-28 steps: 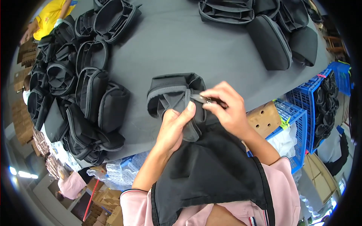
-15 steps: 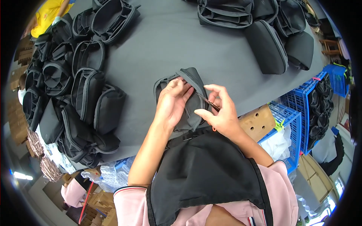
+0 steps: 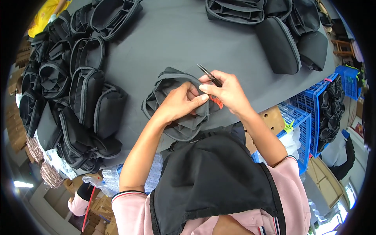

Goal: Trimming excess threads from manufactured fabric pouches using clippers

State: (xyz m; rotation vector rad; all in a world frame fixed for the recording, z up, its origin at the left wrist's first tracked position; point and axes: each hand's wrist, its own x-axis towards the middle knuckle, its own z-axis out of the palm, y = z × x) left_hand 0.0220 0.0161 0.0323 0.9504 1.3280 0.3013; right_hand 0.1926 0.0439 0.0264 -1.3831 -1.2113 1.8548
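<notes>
At the centre of a grey worktable (image 3: pixel 188 35), the left hand (image 3: pixel 178 103) clenches a fold of a black fabric pouch (image 3: pixel 176 98), pinning it flat, apparently so its edge faces the blades. The right hand (image 3: pixel 229 94) grips small thread snips (image 3: pixel 209 75) with an orange handle, tips pointing to eleven o'clock just above the pouch rim. More black pouches (image 3: pixel 78 90) are heaped at nine o'clock, others (image 3: pixel 274 35) at one o'clock.

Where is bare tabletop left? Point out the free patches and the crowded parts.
The dark grey tabletop is bare in the middle, between the left heap of black fabric pouches and the black zipped cases at upper right. Another bare strip runs right of the right hand to the table edge. The left side and the far right corner are crowded.
</notes>
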